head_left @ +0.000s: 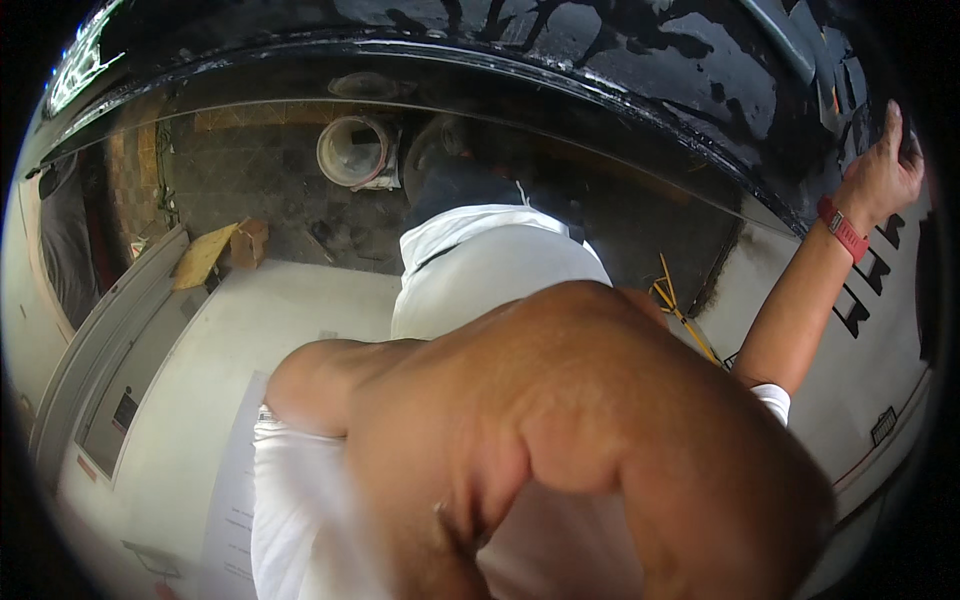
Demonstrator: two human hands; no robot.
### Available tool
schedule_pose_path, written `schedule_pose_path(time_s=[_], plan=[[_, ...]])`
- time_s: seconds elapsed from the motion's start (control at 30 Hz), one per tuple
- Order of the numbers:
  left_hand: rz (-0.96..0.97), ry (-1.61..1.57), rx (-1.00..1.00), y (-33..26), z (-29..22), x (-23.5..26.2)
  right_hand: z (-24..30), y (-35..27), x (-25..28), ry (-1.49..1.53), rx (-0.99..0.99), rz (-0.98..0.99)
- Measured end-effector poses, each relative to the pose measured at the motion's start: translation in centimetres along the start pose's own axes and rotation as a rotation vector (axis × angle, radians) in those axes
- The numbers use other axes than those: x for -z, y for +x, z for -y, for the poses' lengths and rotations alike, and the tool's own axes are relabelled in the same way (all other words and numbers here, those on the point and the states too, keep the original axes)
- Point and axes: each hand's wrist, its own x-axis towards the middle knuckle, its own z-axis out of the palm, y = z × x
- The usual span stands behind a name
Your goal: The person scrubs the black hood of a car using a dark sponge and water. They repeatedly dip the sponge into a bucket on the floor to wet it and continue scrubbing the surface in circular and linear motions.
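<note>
Currently, the right hand [882, 180] is near a dark glossy panel [690, 60], thumb extended. How open both hands' fingers are, and what they hold, I cannot tell.

The left head-worn fisheye looks down on the white shirt [505, 260]; bare skin [570, 430] before that shirt looms very near the lens.

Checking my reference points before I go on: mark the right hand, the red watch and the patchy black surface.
right hand [882, 183]: head view, below the raised thumb.
red watch [846, 234]: head view, on its wristband.
patchy black surface [640, 65]: head view, on its broad patchy area.
</note>
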Motion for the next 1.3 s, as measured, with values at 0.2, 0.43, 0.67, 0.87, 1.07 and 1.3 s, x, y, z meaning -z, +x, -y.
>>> schedule_pose_path(time_s=[0.2,0.43,0.67,0.87,1.07,1.3], plan=[[0.047,-0.147,0.000,0.7,0.8,-0.6,2.8,-2.1,-3.5,0.069,-0.009,-0.060],[0.073,0.132,0.116,0.6,-1.1,0.5,4.2,-1.8,-3.4,0.045,-0.077,-0.056],[0.256,0.777,0.245,3.0,-6.0,-0.2,6.5,0.3,-4.5,0.106,-0.178,0.034],[-0.290,1.803,-0.113,9.9,-8.6,3.3,11.6,1.7,-8.8,0.637,-0.377,0.356],[-0.219,1.127,0.201,18.8,-9.3,5.9,12.5,2.5,-14.9,0.734,-0.365,0.851],[-0.216,1.020,-0.036,26.9,-14.9,7.0,-1.4,11.5,-13.8,-0.580,-0.068,0.242]])
